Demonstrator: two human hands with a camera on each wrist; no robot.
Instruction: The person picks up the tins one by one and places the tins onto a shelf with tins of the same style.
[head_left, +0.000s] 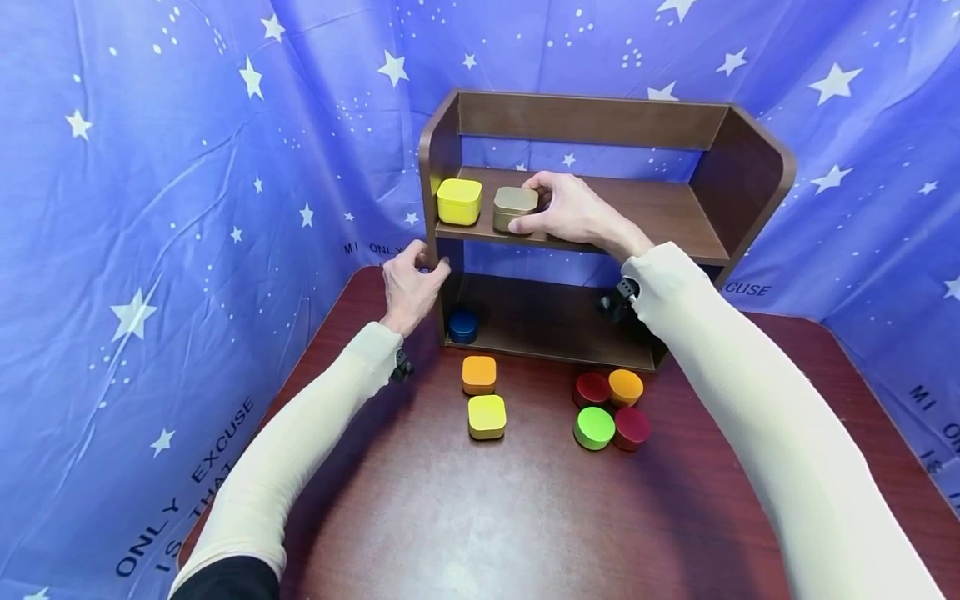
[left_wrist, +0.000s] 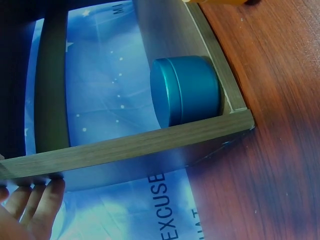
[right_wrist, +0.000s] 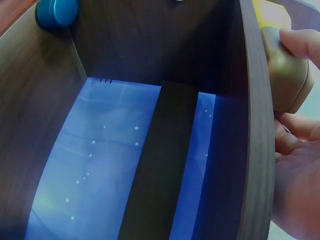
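My right hand (head_left: 573,208) pinches a gold square tin (head_left: 514,208) between thumb and fingers at the upper board of a brown wooden shelf (head_left: 577,242). Just left of that tin, a yellow square tin (head_left: 459,202) stands on the same board. The right wrist view shows the gold tin (right_wrist: 285,75) with the thumb on one side and fingers on the other. My left hand (head_left: 412,287) holds the front edge of the shelf's left side panel, its fingers (left_wrist: 47,202) against the outer face. A blue round tin (left_wrist: 187,92) sits in the lower left corner of the shelf.
In front of the shelf, an orange square tin (head_left: 479,375) and another yellow square tin (head_left: 487,417) stand on the dark red table (head_left: 420,500). To their right are two dark red round tins (head_left: 632,428), a green one (head_left: 595,427) and an orange one (head_left: 626,387). Blue starry cloth (head_left: 187,167) hangs around.
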